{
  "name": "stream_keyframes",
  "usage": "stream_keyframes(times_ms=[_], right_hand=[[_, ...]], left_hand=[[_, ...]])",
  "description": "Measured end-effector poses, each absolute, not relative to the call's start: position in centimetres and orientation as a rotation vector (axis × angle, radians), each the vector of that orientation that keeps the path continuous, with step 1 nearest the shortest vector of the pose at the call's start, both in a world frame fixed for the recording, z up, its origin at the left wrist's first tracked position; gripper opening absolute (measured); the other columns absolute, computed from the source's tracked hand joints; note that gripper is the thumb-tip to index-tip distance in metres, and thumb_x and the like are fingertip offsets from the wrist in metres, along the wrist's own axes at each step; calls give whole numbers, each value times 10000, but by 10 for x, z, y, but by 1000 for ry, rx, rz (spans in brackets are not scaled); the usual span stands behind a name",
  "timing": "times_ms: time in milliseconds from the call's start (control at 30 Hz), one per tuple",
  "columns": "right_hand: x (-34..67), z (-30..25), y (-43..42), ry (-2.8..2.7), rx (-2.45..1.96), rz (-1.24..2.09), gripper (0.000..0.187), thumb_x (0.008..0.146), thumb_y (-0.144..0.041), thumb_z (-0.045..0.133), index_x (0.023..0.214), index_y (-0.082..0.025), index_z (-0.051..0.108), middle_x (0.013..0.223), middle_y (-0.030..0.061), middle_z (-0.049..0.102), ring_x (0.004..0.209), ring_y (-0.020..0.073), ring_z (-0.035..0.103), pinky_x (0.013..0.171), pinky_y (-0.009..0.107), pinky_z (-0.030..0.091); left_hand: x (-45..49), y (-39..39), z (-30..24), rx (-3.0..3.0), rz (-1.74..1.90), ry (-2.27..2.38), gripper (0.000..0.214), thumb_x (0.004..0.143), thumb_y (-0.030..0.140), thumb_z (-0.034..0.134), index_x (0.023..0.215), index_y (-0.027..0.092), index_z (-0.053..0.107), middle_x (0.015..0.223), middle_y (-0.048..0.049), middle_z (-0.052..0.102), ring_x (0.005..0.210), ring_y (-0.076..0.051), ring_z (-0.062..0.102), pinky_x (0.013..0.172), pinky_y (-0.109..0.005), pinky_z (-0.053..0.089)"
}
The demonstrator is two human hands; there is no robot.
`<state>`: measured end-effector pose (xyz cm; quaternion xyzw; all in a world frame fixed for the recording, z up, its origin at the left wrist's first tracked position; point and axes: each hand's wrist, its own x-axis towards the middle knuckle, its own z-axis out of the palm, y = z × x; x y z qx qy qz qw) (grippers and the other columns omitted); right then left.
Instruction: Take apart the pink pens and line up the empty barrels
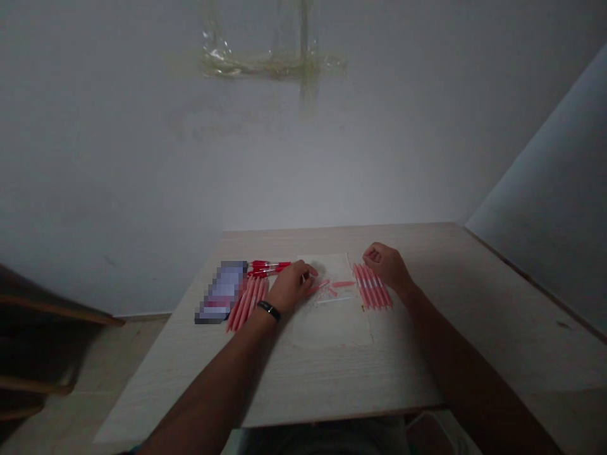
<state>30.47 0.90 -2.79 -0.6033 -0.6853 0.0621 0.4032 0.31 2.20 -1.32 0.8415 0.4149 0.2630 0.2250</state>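
My left hand (pixel 294 282) rests on a light wooden table (pixel 332 354), fingers curled in a pinch over something small that I cannot make out. A dark band sits on that wrist. Beside it lie several pink pen barrels (pixel 246 303) and, further back, red pen caps (pixel 268 267). My right hand (pixel 385 264) is loosely closed above a row of several pink pens (pixel 372 285); what it holds, if anything, is hidden. Between the hands, small pink pen parts and a thin white refill (pixel 334 298) lie on a clear plastic sheet (pixel 332 322).
A blurred rectangular object (pixel 222 292) lies at the left of the pen barrels. A grey wall with tape remains (pixel 275 60) stands behind the table. Dark wooden furniture (pixel 42 341) is at the left, and a slanted wall at the right.
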Motion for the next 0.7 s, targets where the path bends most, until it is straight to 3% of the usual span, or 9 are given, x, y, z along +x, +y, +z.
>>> stream_keyframes(times_ms=[267, 500, 700], right_hand=[[296, -28, 6, -1770, -1507, 228, 27, 772, -213, 603, 763, -192, 618, 671, 0, 613, 613, 134, 552, 587, 231, 401], [274, -31, -1, -1926, -1411, 350, 19, 789, -183, 626, 772, -192, 631, 724, 2, 633, 665, 138, 582, 620, 234, 415], [249, -31, -10, -2142, -1359, 384, 81, 819, -222, 679, 745, -189, 666, 732, 2, 622, 633, 124, 556, 585, 232, 380]], left_hand=[[6, 21, -18, 2389, 676, 1110, 174, 818, 167, 580, 921, 197, 717, 863, -55, 651, 702, -153, 566, 643, -256, 413], [9, 18, -21, 2419, 621, 1148, 151, 854, 288, 599, 885, 213, 726, 825, -45, 638, 706, -151, 556, 620, -239, 368], [14, 11, -21, 2474, 606, 1171, 326, 927, 448, 519, 829, 222, 732, 810, -56, 637, 669, -150, 553, 575, -251, 328]])
